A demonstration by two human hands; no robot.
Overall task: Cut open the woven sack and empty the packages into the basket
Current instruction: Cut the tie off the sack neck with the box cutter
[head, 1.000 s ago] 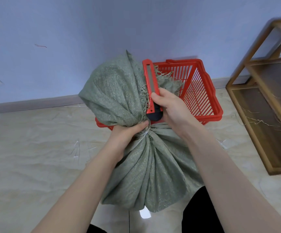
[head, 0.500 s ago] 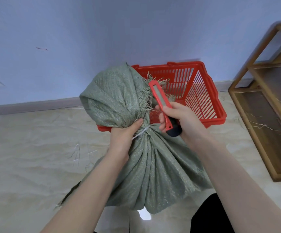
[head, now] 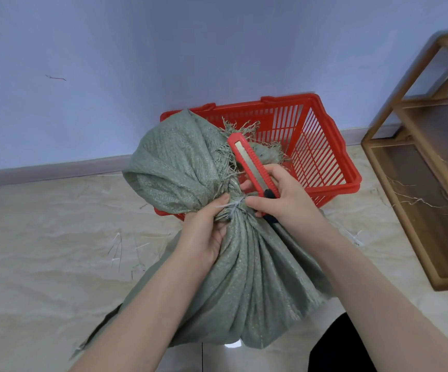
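Observation:
A grey-green woven sack (head: 247,280) stands on the floor in front of me, its neck cinched by a white tie (head: 232,208). The frayed top flops over the near left rim of a red plastic basket (head: 333,157) behind it. My left hand (head: 204,232) grips the gathered neck just below the tie. My right hand (head: 284,202) holds a red utility knife (head: 249,162) by its black end, with the knife's far end pointing up and away, right beside the tie. The sack's contents are hidden.
A wooden shelf unit (head: 429,167) stands at the right against the blue wall. Loose white strands (head: 121,251) lie on the beige floor to the left. A dark trouser leg (head: 343,345) shows at the bottom right.
My right hand has moved the knife down and closer to the tie at the sack's neck. The left hand keeps its grip on the neck.

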